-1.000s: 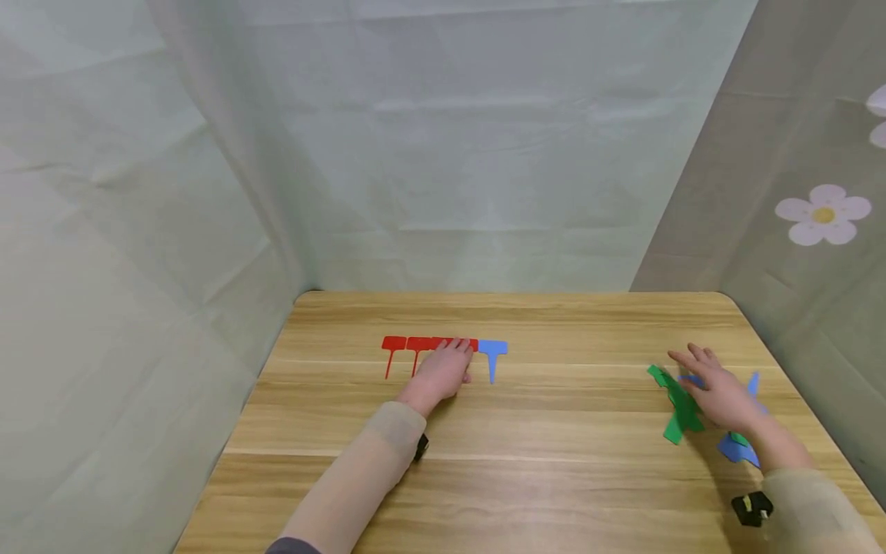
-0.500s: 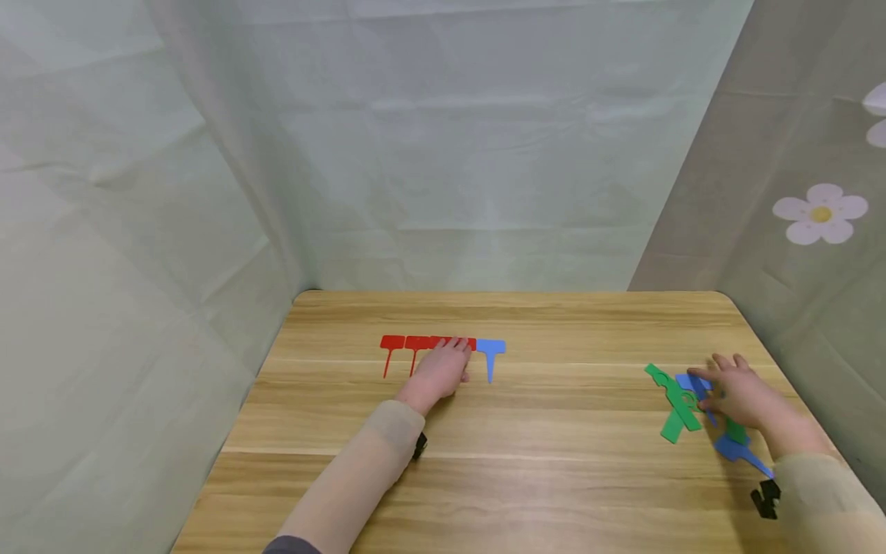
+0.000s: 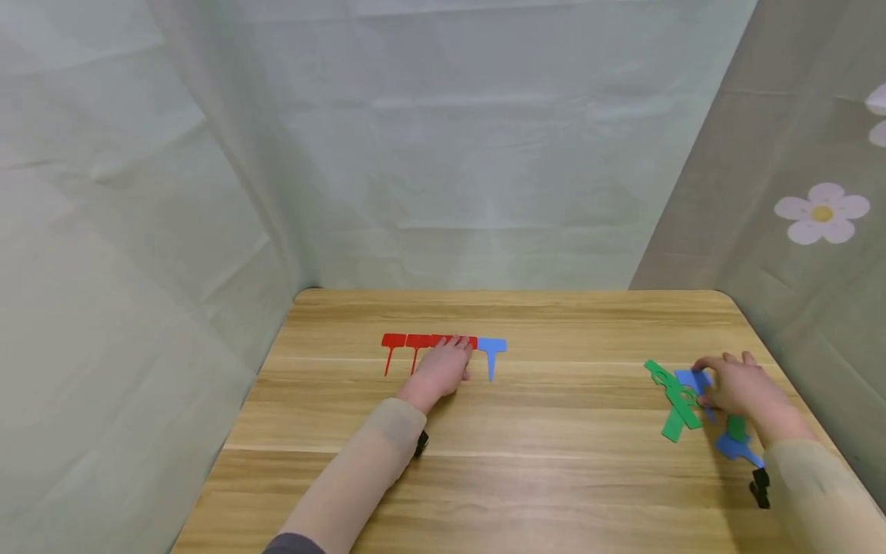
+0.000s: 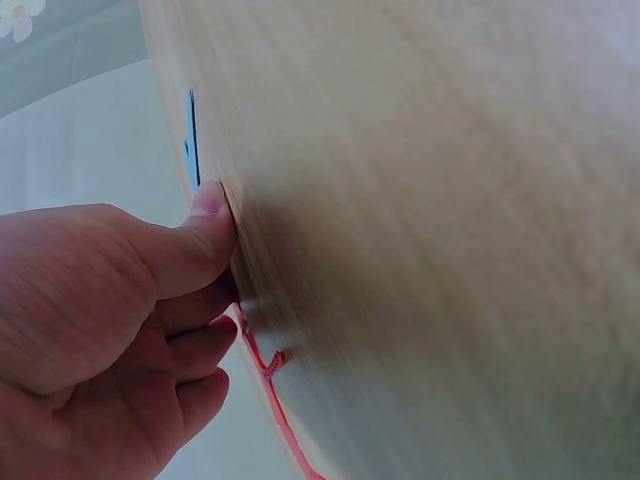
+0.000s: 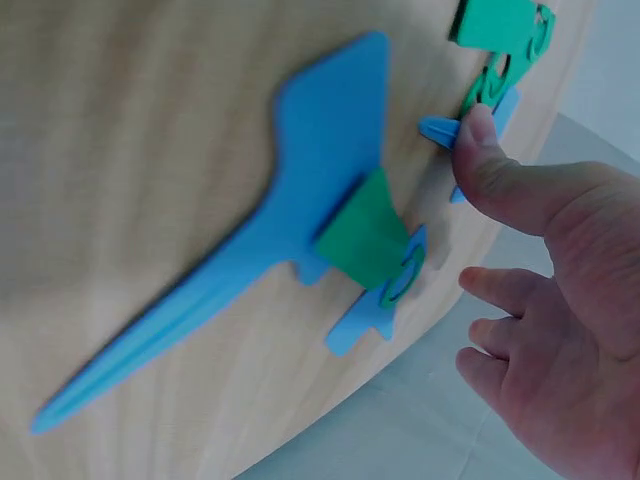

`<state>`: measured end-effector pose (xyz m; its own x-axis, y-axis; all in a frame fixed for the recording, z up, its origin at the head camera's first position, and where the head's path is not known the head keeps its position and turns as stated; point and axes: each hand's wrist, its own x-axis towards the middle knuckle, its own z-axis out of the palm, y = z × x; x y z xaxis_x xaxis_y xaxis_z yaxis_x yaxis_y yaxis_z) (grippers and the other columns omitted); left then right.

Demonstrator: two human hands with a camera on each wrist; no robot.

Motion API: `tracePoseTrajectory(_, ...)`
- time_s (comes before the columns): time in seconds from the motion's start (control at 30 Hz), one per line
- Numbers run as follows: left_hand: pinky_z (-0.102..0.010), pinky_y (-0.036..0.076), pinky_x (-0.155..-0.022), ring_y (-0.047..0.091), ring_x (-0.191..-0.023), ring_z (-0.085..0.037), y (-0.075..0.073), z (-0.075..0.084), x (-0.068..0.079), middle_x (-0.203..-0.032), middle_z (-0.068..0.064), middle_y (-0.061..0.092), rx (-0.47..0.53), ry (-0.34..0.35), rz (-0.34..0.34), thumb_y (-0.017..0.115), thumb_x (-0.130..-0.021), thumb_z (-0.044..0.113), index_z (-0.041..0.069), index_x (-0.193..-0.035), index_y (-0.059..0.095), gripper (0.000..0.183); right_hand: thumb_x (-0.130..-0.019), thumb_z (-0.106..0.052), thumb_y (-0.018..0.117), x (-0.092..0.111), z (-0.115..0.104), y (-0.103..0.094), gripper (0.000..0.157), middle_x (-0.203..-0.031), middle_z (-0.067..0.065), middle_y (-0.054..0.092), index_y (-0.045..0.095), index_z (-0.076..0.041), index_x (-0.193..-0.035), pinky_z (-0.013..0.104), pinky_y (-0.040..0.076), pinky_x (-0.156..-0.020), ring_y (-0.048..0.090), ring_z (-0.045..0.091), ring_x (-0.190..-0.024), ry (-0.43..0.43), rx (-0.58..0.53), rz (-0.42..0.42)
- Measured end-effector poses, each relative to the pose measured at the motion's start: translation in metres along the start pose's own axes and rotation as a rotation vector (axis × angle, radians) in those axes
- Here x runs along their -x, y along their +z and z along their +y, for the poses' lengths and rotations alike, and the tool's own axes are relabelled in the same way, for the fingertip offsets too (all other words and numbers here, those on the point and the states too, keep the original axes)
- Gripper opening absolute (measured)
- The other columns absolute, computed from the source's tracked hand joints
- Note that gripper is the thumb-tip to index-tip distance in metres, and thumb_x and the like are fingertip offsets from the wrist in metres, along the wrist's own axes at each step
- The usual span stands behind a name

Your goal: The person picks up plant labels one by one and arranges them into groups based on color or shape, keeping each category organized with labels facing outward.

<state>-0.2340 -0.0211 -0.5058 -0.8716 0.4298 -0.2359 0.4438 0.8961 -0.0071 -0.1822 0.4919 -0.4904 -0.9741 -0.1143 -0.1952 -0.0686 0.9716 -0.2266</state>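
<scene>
In the head view, my left hand (image 3: 441,365) rests on a row of red T-shaped plant labels (image 3: 394,340), its fingers over the row's right end and partly hiding it. A blue T-shaped label (image 3: 492,346) lies just right of the fingertips. On the right, my right hand (image 3: 744,388) reaches over a loose pile, thumb and index apart around another blue label (image 3: 687,378). Its thumb touches this label (image 5: 440,130) in the right wrist view; the index is hidden there. Beside it lie green flat strips with round cutouts (image 3: 673,394).
Nearer the right wrist lie another blue label (image 5: 335,120) and a green piece (image 5: 368,232) overlapping it. The wooden table (image 3: 554,477) is bounded by a pale cloth wall (image 3: 484,154) behind and cloth at both sides.
My right hand has moved right off the green strips, then slightly left, its thumb and index coming to the blue label. The left hand stays in place.
</scene>
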Motion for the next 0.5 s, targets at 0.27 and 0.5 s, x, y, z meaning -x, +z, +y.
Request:
tracePoseTrajectory(0.27,-0.044,0.025,-0.13,0.034,-0.158,-0.029,0.0,0.0,0.001,-0.169,-0.012,0.042,0.004,0.006,-0.003,0.067,-0.108,0.027,0.004,-0.161,0.047,0.061,-0.076,-0.018,0.096,-0.011,0.0,-0.007,0.055,-0.133,0.046,0.045,0.065,-0.006,-0.119,0.092,0.028,-0.096,0.013,0.081,-0.131,0.022,-0.004,-0.061)
tracePoseTrajectory(0.5,-0.043,0.025,-0.13,0.035,-0.158,-0.03,0.003,0.0,0.001,-0.168,-0.012,0.043,0.022,0.014,0.013,0.068,-0.107,0.027,0.004,-0.16,0.049,0.061,-0.072,-0.016,0.096,-0.016,0.0,-0.011,0.051,-0.13,0.044,0.047,0.065,-0.006,-0.112,0.092,0.022,-0.102,0.011,0.082,-0.133,0.02,0.001,-0.072)
